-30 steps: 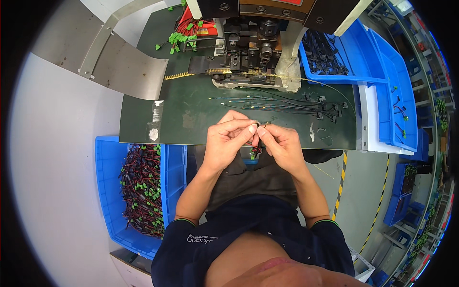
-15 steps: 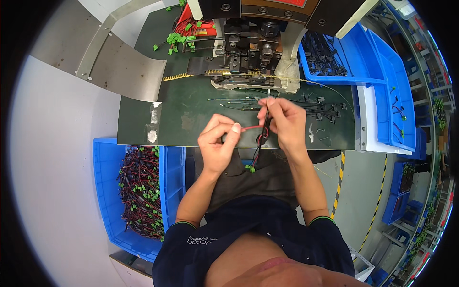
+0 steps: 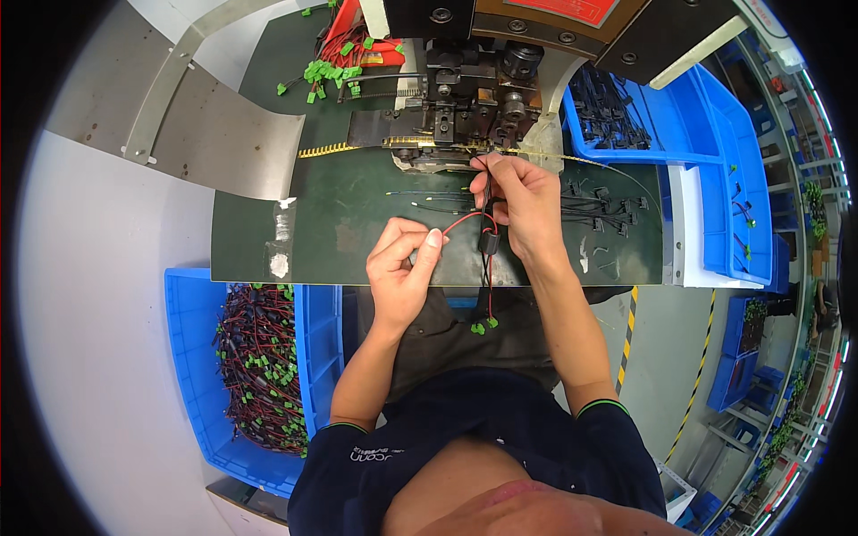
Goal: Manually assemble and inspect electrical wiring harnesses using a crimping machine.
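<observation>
Two hands on one red-and-black cable harness, held up in front of the machine, over the front edge of the table.

Left hand: grip closed, red wire pinched between thumb and forefinger. Wire bowed out sideways, apparently to keep it clear of the black one.

Right hand: farther forward, fingertips just before the machine's working parts. Grip closed on the black wire, near its end; the short hold probably lets the tip be steered. Exact tip position hidden among fingers and metal.

Black cylinder sits on the harness below the right hand, wires passing through it. Green connectors hang below the table edge, over the lap; likely left loose because the hands work the other end.

Yellow metal strip runs into the machine from the left, seemingly a feed. Black leads lie on the table to the right, heads bunched together, within easy reach. Blue bin at lower left, full of similar harnesses; blue tray at upper right, more black leads.
</observation>
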A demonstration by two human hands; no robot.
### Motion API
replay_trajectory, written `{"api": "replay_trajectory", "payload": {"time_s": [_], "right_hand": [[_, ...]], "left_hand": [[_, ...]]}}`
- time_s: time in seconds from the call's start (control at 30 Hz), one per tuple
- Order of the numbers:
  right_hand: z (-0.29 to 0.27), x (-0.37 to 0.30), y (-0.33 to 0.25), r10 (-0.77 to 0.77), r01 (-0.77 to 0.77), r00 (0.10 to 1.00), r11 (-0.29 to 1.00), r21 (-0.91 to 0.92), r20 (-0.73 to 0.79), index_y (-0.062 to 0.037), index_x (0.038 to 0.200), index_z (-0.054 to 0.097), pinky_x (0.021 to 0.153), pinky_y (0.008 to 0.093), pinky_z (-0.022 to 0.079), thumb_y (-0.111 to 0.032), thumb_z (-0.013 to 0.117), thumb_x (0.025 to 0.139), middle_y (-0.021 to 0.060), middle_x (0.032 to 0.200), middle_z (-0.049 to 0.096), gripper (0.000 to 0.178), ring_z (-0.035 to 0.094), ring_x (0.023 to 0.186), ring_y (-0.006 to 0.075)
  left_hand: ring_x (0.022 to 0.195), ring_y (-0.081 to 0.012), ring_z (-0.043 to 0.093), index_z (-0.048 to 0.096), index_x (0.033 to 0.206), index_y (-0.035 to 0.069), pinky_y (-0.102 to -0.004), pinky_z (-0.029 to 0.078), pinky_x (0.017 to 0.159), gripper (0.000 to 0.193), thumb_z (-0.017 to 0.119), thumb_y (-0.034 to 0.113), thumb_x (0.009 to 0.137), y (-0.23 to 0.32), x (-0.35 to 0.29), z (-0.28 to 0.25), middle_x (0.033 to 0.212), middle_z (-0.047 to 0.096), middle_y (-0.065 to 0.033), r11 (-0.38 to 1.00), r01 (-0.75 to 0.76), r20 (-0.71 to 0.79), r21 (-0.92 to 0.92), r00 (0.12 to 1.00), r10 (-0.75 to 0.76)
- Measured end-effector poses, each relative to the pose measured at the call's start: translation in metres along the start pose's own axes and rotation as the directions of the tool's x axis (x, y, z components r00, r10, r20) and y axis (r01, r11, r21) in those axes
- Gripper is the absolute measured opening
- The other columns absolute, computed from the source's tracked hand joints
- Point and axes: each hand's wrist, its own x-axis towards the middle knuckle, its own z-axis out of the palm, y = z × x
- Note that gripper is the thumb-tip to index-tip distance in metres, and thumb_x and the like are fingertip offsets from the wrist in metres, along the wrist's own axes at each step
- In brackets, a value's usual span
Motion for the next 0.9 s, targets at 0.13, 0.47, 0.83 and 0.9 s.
{"api": "replay_trajectory", "payload": {"time_s": [0.13,0.47,0.83,0.9], "right_hand": [[0.0,0.001,-0.004,0.034,-0.035,0.999,0.998,0.059,0.019,0.0009,0.095,0.068,0.04,0.017,0.027,-0.022,0.06,0.096,0.0031,0.072,0.067,0.024,0.056,0.054,0.0049],[-0.002,0.0,-0.004,0.043,-0.049,0.997,0.993,0.105,0.062,0.0042,0.099,0.066,0.041,0.018,0.03,-0.019,0.059,0.098,0.0035,0.072,0.064,0.025,0.054,0.055,0.0057],[-0.004,-0.046,0.011,-0.1,0.209,0.921,0.942,-0.262,0.376,0.0021,0.085,0.068,0.055,0.022,0.044,-0.013,0.057,0.098,0.0006,0.07,0.064,0.023,0.054,0.062,0.0046],[-0.004,-0.049,0.011,-0.11,0.225,0.92,0.934,-0.277,0.375,0.001,0.079,0.065,0.055,0.0226,0.044,-0.014,0.057,0.099,0.0008,0.069,0.063,0.025,0.054,0.061,0.0046]], "left_hand": [[0.066,-0.0072,0.048,0.071,0.086,-0.002,-0.0216,0.032,0.052,0.007,0.068,0.003,0.089,-0.001,0.001,0.001,0.08,0.057,-0.0036,0.999,-0.001,-0.024,-0.041,1.0,0.0],[0.075,-0.0112,0.055,0.071,0.096,-0.002,-0.0233,0.044,0.067,0.012,0.071,0.003,0.085,0.009,0.009,0.002,0.087,0.058,-0.0059,0.985,-0.167,0.099,0.033,0.982,0.163],[0.087,-0.0156,0.061,0.065,0.11,-0.008,-0.027,0.054,0.073,0.021,0.063,-0.002,0.089,0.024,0.019,0.008,0.111,0.057,-0.012,0.808,0.209,0.15,-0.551,0.977,-0.15],[0.08,-0.0165,0.063,0.067,0.103,-0.009,-0.0277,0.057,0.067,0.016,0.062,-0.005,0.089,0.016,0.017,0.009,0.108,0.059,-0.0129,0.836,0.172,0.099,-0.521,0.985,-0.141]]}}
